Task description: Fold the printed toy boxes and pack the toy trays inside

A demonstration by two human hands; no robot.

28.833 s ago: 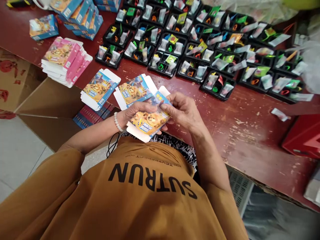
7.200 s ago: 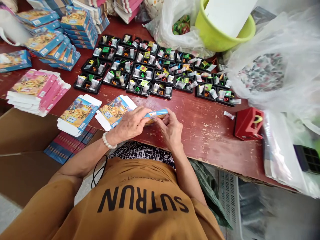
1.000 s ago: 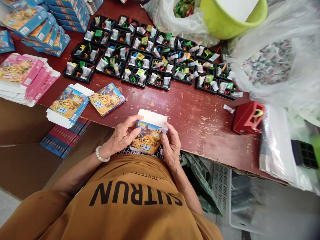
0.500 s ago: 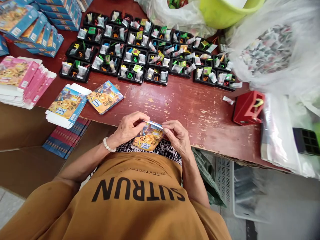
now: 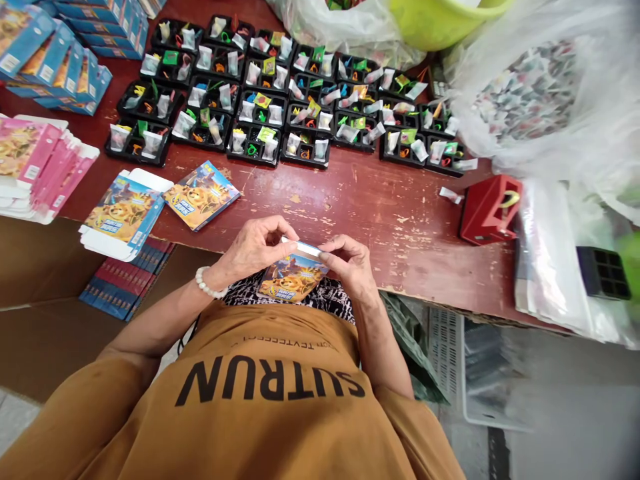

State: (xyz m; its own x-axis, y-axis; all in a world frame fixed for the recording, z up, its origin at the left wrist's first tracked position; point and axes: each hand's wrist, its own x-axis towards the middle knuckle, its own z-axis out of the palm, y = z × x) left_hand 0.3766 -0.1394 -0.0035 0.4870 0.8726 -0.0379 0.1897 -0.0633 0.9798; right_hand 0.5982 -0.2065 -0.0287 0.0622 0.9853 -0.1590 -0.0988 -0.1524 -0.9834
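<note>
A small blue and orange printed box [image 5: 291,277] is held over my lap at the table's front edge, with a white flap along its far end. My left hand [image 5: 263,243] pinches the left corner of that end; a white bead bracelet is on the wrist. At the right corner, the fingers and thumb of my right hand [image 5: 350,260] grip the same end. On the table to the left lie a blue box [image 5: 201,195] and a flatter blue carton [image 5: 123,213] with white flaps showing.
Black trays [image 5: 253,143] with small packets fill the table's far side. Pink cartons [image 5: 37,160] and blue boxes [image 5: 105,20] are stacked left. A red tape dispenser [image 5: 487,210], plastic bags and a bag of sachets [image 5: 530,93] stand right. An open cardboard box [image 5: 35,267] sits below left.
The white flap at the far end of the held box shows more broadly. Both hands remain at its corners, and the whole view has shifted slightly.
</note>
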